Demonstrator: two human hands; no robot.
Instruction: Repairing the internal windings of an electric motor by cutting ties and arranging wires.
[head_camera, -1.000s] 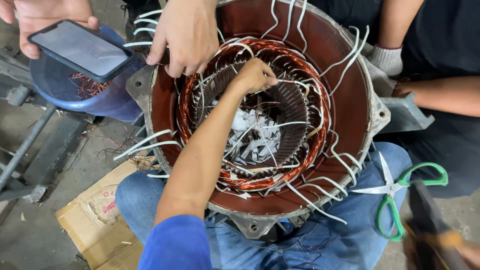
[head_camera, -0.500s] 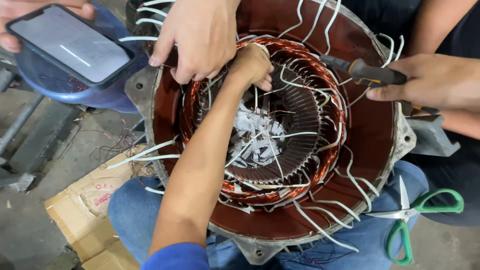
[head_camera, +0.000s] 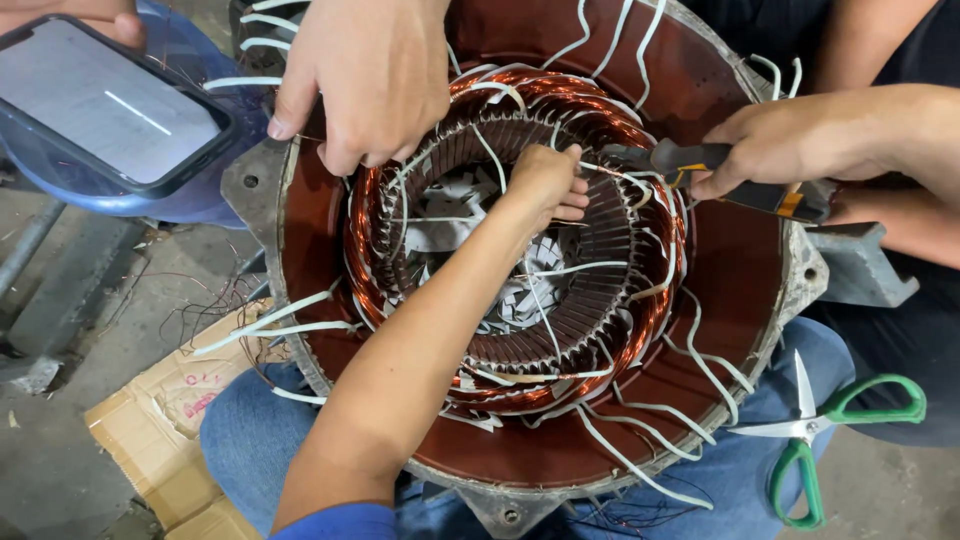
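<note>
At the upper left, someone else's hand holds a phone: a dark rounded rectangle whose screen glows pale grey with one short white streak. At the lower left, beside my knee, a flattened brown cardboard box lies on the floor, carrying faint red print.

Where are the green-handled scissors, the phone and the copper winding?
green-handled scissors (head_camera: 845, 415): head view, on the upper green handle.
phone (head_camera: 105, 105): head view, middle of its screen.
copper winding (head_camera: 665, 290): head view, right side of the coil ring.
</note>
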